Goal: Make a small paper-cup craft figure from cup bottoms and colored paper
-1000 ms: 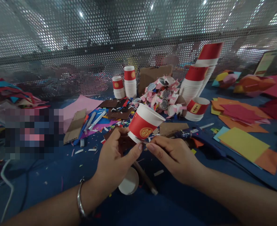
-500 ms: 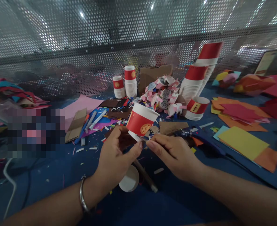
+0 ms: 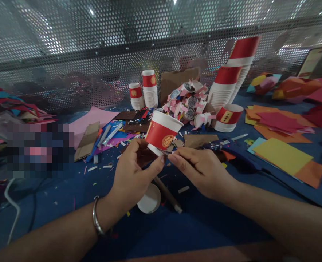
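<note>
Blue table w/ paper scraps; my L hand is half-curled round the base of a tilted red-&-white cup, R hand w/ fingertips pinched together at its bottom edge, can't tell on what. Brown stick below, glue gun to R, cup stacks at back nr mesh wall.

The head view faces forward and down, near both hands.
</note>
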### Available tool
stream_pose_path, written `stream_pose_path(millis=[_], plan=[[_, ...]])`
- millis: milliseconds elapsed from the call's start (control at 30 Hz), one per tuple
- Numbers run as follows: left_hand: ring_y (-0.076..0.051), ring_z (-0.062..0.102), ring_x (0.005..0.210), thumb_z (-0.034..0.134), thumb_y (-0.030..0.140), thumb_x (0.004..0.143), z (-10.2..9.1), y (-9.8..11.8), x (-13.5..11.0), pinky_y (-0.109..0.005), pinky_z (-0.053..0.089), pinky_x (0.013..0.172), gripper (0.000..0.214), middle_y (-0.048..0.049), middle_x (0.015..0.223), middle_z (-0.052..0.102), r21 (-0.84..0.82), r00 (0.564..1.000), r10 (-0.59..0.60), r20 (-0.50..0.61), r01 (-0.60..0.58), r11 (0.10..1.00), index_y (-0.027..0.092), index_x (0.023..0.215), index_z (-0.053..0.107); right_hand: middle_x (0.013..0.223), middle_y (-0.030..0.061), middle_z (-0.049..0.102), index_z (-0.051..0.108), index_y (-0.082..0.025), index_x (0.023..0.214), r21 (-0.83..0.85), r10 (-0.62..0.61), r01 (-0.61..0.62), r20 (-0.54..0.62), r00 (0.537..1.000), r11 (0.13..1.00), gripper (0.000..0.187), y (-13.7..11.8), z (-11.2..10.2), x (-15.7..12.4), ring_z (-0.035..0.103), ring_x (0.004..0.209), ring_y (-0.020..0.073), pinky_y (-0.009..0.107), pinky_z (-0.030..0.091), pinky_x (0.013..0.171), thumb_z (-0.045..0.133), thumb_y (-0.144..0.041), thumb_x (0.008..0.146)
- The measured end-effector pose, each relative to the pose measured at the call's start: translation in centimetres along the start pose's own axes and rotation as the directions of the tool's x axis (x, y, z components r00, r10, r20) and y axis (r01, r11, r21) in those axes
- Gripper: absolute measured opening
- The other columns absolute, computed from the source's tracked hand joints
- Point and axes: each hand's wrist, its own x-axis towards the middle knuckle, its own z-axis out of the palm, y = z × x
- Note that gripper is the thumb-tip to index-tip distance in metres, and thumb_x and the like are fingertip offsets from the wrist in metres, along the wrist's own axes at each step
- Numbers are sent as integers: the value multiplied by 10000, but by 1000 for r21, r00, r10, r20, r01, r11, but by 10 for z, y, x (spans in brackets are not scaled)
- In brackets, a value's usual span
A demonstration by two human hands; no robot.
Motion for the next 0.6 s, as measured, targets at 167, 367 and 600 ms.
stream_pose_path(millis=[167, 367, 600], plan=[[-191, 696, 860, 783, 290, 789, 2, -1, -2, -321, 557, 775, 324, -57, 974, 709, 31, 999, -23, 32, 22, 999, 182, 1015, 577, 596, -45, 423, 416, -206, 663, -17, -31, 31, -8, 999, 999, 419, 0, -1, 0, 398, 545, 95, 267, 295, 553, 452, -385, 1041], [-188, 680, 877, 772, 262, 789, 3, -4, -2, -316, 544, 778, 358, -45, 958, 696, 8, 998, -18, 59, 17, 1000, 182, 1071, 566, 631, -30, 497, 480, -196, 703, -16, -7, 7, 6, 1000, 1000, 424, 0, -3, -2, 451, 573, 100, 273, 312, 572, 431, -435, 1049], [-183, 646, 849, 750, 284, 801, -5, -9, 3, -313, 497, 739, 253, -53, 971, 693, 152, 998, -28, 64, 18, 988, 191, 942, 560, 598, -22, 497, 514, -198, 700, -65, 44, -46, -42, 998, 997, 464, 1, -7, -1, 456, 555, 113, 287, 301, 549, 420, -502, 1038]])
